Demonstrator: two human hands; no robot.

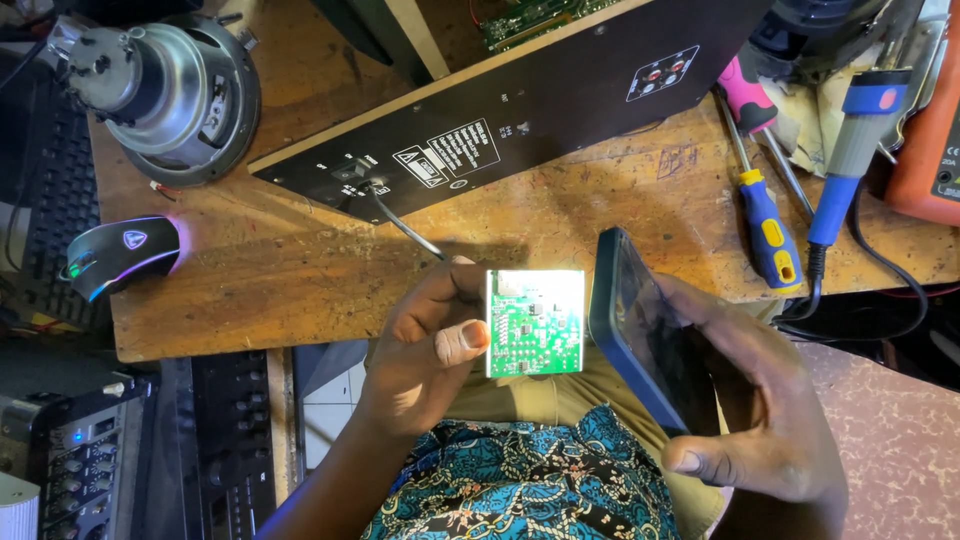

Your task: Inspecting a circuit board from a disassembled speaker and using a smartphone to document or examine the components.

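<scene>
We see a small square green circuit board, brightly lit, w/ tiny dark chips and silver solder points on its face. Our left hand holds it by the left edge, thumb on the front and fingers closed behind, so the board stands just right of the palm, above our lap. Our right hand grips a dark blue-cased smartphone, tilted, its top end touching or almost touching the board's right edge; we cannot tell which. Both are in front of the worn wooden workbench, near its edge.
</scene>
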